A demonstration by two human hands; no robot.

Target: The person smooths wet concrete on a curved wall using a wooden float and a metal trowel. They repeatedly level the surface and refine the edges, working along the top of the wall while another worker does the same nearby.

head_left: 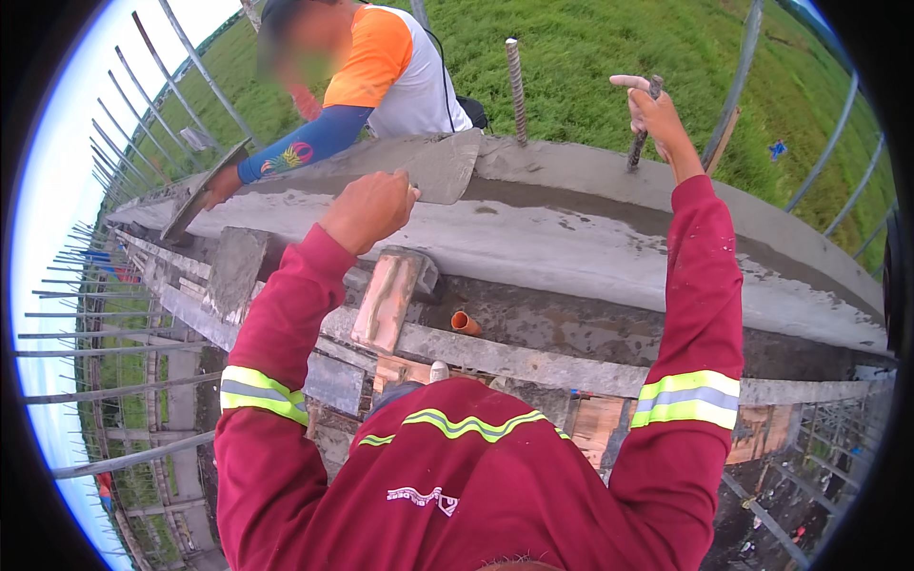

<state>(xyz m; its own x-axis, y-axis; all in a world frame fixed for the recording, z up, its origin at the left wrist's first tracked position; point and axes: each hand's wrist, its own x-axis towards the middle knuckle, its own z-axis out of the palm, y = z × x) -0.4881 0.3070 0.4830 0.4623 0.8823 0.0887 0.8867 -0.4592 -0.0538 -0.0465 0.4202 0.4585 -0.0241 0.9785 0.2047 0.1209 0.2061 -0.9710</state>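
My left hand (369, 209) is closed round the handle of a trowel. The trowel's broad blade (449, 169) lies against the top edge of a grey concrete wall (571, 246), where wet mortar shows as a darker band. At the right, my right hand (657, 116) wraps round an upright rebar (636, 150) rising from the wall's top, with one finger stretched out to the left. Another ribbed rebar (517, 93) stands between my two hands. Maroon sleeves with reflective bands cover both my arms.
Beyond the wall at the left, a co-worker (405, 71) in an orange-and-white shirt presses a flat float (205, 193) to it. Below are a orange pipe (465, 324), a hollow block (426, 276) and scaffold boards (495, 350). Rows of rebar (119, 392) jut out at the left.
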